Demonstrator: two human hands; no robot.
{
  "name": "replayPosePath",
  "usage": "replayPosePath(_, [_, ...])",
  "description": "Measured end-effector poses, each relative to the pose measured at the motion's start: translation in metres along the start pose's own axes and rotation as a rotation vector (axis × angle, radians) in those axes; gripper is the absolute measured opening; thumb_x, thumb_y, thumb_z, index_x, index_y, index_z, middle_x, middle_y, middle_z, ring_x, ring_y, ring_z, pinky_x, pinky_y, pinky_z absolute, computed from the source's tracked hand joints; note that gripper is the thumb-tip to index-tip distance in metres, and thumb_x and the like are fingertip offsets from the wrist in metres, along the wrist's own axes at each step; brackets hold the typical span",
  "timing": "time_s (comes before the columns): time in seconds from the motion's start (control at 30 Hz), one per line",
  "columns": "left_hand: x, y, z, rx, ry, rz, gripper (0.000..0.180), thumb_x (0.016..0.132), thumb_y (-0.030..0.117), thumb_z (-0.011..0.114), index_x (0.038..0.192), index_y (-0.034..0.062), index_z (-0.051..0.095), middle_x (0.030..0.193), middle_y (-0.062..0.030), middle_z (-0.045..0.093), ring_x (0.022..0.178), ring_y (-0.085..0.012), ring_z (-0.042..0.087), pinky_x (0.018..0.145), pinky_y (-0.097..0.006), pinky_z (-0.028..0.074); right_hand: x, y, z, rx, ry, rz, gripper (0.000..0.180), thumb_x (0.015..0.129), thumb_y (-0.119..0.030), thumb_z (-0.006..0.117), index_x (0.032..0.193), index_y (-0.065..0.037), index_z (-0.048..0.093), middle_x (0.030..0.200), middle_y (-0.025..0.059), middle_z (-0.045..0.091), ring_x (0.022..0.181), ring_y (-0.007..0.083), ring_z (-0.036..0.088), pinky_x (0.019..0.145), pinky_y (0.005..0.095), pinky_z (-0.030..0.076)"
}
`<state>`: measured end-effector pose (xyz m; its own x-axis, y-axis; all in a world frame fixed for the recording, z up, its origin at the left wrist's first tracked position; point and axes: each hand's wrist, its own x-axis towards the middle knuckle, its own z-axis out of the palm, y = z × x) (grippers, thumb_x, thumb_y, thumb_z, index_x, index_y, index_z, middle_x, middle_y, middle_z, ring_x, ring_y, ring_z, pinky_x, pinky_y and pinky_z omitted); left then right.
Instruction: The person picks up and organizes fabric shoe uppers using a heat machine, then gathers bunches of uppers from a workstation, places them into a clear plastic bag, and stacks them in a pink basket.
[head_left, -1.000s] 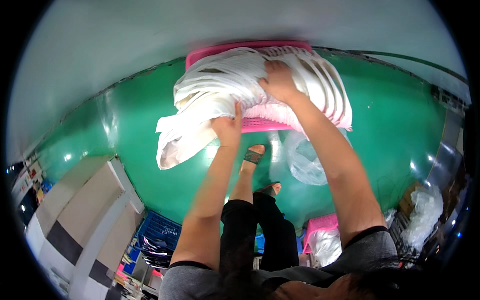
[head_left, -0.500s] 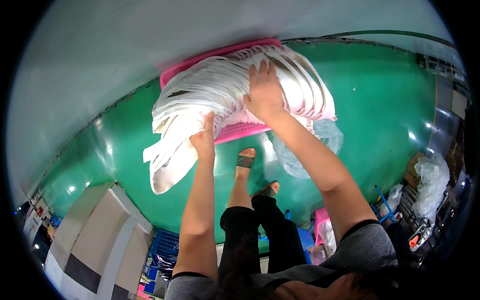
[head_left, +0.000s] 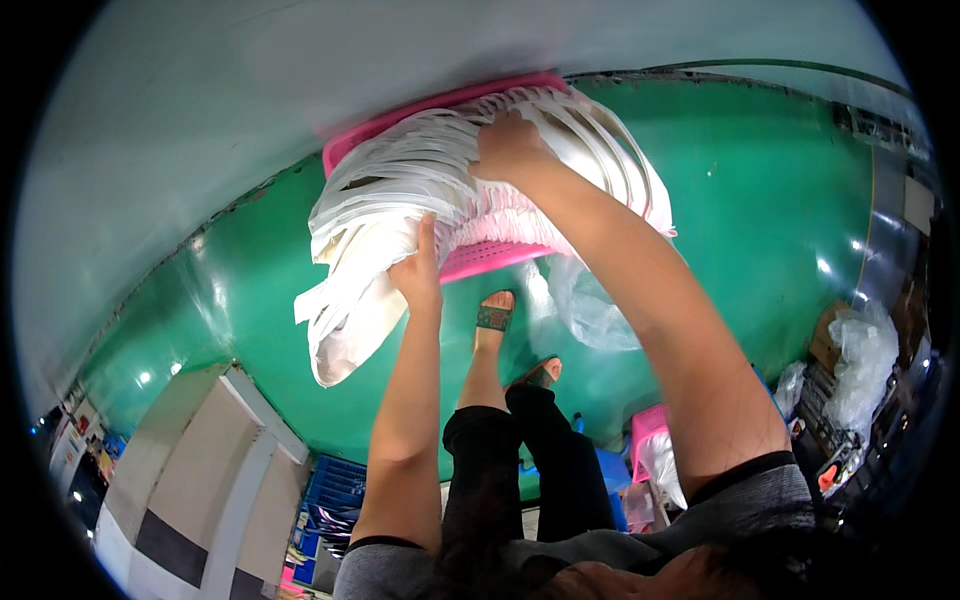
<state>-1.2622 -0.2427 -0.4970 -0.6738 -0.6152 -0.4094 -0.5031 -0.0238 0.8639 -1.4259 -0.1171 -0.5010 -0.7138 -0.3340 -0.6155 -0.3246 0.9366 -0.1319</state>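
So, closest in, it's grey sleeves (head_left: pixel 745 500) and black trousers (head_left: pixel 485 475), then a pair of sandals (head_left: pixel 493 317) on a shiny green floor (head_left: pixel 250 310). A crumpled clear plastic bag (head_left: pixel 592 312) lies right by the basket, partly behind the right forearm.

Next up, the left hand (head_left: pixel 415 272) has hold of the left end of a packed row of white fabric pieces (head_left: pixel 375 210) with pinkish edges, thumb on top, fingers tucked out of sight. The row sits heaped in a pink plastic basket (head_left: pixel 495 259), with that left end drooping over the side. Further out, the right hand (head_left: pixel 508 150) is on top of the row, fingers curled down; tips are hidden, so can't tell if it's gripping. Behind the basket there's a pale grey wall (head_left: pixel 240 90).
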Motion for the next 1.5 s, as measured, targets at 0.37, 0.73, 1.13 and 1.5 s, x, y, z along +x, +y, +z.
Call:
replayPosePath(0.37, [0.006, -0.033, 0.002, 0.040, 0.111, 0.122, 0.058, 0.076, 0.032, 0.076, 0.115, -0.0074, 0.057, 0.123, -0.0176, 0.056, 0.118, -0.0272, 0.048, 0.104, -0.036, 0.030, -0.007, -0.011, 0.019, -0.085, 0.241, 0.096, 0.045, 0.074, -0.043, 0.061, 0.098, -0.005, 0.069, 0.118, 0.0139, 0.050, 0.111, 0.0285, 0.044, 0.089, 0.0382, 0.039])
replayPosePath(0.73, [0.003, -0.041, -0.005, 0.190, 0.042, 0.020, 0.055, 0.075, 0.024, 0.078, 0.114, -0.0081, 0.057, 0.119, -0.0155, 0.058, 0.109, -0.0229, 0.053, 0.098, -0.032, 0.038, -0.012, -0.020, 0.052, -0.150, 0.400, -0.004, 0.035, 0.077, -0.030, 0.057, 0.092, -0.001, 0.068, 0.100, 0.0092, 0.060, 0.102, 0.0270, 0.048, 0.090, 0.0387, 0.038])
replayPosePath(1.13, [-0.087, 0.050, -0.180, 0.082, -0.049, -0.026, 0.062, 0.093, 0.018, 0.050, 0.139, -0.0098, 0.019, 0.147, -0.0193, 0.023, 0.134, -0.0281, 0.028, 0.112, -0.047, 0.025, -0.108, -0.111, 0.006, 0.357, 0.646, -0.431, 0.036, 0.069, -0.026, 0.061, 0.087, 0.005, 0.064, 0.101, 0.0165, 0.057, 0.103, 0.0308, 0.043, 0.092, 0.0446, 0.034])
replayPosePath(1.5, [-0.282, 0.083, -0.118, 0.591, -0.146, -0.012, 0.043, 0.090, 0.010, 0.058, 0.128, -0.0056, 0.044, 0.128, -0.0169, 0.050, 0.115, -0.0255, 0.050, 0.101, -0.038, 0.038, -0.288, -0.022, 0.099, 0.906, 0.671, -0.160, 0.048, 0.060, -0.015, 0.069, 0.099, 0.009, 0.055, 0.114, 0.0191, 0.047, 0.112, 0.0364, 0.040, 0.098, 0.0438, 0.036])
